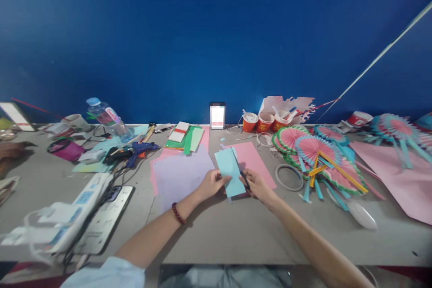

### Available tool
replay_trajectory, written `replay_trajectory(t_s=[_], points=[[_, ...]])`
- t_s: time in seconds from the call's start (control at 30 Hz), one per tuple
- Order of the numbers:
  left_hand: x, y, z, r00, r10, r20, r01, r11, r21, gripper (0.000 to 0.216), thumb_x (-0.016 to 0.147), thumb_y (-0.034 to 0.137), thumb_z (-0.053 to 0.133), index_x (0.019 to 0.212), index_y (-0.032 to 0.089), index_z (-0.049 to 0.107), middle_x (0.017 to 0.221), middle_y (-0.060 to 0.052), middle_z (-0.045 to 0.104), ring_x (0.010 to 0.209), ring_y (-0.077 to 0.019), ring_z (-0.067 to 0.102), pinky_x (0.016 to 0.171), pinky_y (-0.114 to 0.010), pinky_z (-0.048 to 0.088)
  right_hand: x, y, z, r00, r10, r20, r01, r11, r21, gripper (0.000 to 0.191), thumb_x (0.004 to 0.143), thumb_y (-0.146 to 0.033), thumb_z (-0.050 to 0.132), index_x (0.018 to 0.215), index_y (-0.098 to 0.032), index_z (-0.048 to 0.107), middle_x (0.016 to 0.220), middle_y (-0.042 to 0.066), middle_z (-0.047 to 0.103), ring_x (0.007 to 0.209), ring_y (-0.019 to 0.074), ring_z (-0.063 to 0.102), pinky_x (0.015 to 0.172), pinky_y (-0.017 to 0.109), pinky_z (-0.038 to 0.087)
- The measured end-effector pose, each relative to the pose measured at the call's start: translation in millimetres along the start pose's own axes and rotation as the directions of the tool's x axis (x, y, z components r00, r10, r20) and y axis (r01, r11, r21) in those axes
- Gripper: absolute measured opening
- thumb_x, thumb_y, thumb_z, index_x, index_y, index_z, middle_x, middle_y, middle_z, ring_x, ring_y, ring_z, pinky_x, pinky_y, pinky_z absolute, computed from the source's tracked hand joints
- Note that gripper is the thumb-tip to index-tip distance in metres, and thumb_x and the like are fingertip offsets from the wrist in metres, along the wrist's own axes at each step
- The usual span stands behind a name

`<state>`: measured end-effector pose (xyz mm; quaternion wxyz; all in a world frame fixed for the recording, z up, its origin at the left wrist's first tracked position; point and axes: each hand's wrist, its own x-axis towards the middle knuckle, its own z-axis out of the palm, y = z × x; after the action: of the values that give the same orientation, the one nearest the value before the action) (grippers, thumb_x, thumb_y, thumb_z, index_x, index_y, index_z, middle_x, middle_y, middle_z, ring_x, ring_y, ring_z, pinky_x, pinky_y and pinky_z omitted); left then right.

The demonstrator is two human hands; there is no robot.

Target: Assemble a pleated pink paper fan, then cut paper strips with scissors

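Observation:
My left hand (212,183) pinches the lower left edge of a light blue paper sheet (228,169), holding it just above the grey table (216,229). My right hand (257,184) is closed on black scissors (240,172), whose blades run up into the blue sheet from its lower right. A dark bead bracelet (178,213) sits on my left wrist. Under and behind the blue sheet lie a pink paper (253,162) and a pale lilac paper (180,175).
Folded pink and teal paper fans (313,148) and a tape ring (289,177) lie to the right, a large pink sheet (401,180) beyond. Red cups (265,122) and a phone (217,115) stand at the wall. Left: glue gun (140,149), water bottle (108,118), power strip (104,218).

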<state>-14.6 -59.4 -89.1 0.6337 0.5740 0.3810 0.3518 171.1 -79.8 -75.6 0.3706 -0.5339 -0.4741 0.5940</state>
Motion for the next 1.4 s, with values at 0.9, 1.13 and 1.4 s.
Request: replay_trajectory(t_s=[0.9,1.13,1.4], points=[[2.2,17.9,-8.6,0.857,0.091,-0.507,-0.127,0.991,-0.036,0.035,0.073,0.049,0.067,0.065,0.018,0.053,0.045,0.006,0.050,0.040,-0.0098,0.050,0.044,-0.022,0.040,-5.9,-5.5,-1.5,0.996,0.043,0.084,-0.038,0.997,-0.061,0.046,0.071,-0.063,0.062,0.076,-0.021,0.044,0.053,-0.008,0.052,0.031,0.0017,0.030,0.029,0.015,0.017],[7.5,10.1,-16.2,0.832,0.067,-0.550,-0.124,0.990,-0.067,0.038,0.071,0.053,0.067,0.069,0.018,0.053,0.041,0.008,0.046,0.037,-0.0101,0.049,0.041,-0.022,0.038,-7.0,-3.3,-1.0,0.996,-0.051,0.079,0.058,0.994,-0.097,0.042,0.069,-0.055,0.068,0.070,-0.020,0.045,0.049,-0.009,0.044,0.041,0.0047,0.037,0.041,0.017,0.032],[10.4,11.0,-19.4,0.810,0.064,-0.583,-0.169,0.978,-0.127,0.039,0.069,0.053,0.070,0.068,0.019,0.051,0.042,0.008,0.047,0.034,-0.0083,0.045,0.039,-0.022,0.034,-16.1,-13.8,-0.5,0.994,-0.010,0.107,0.022,0.993,-0.112,0.039,0.071,-0.054,0.066,0.074,-0.020,0.048,0.053,-0.008,0.043,0.044,0.0054,0.034,0.041,0.018,0.025]])
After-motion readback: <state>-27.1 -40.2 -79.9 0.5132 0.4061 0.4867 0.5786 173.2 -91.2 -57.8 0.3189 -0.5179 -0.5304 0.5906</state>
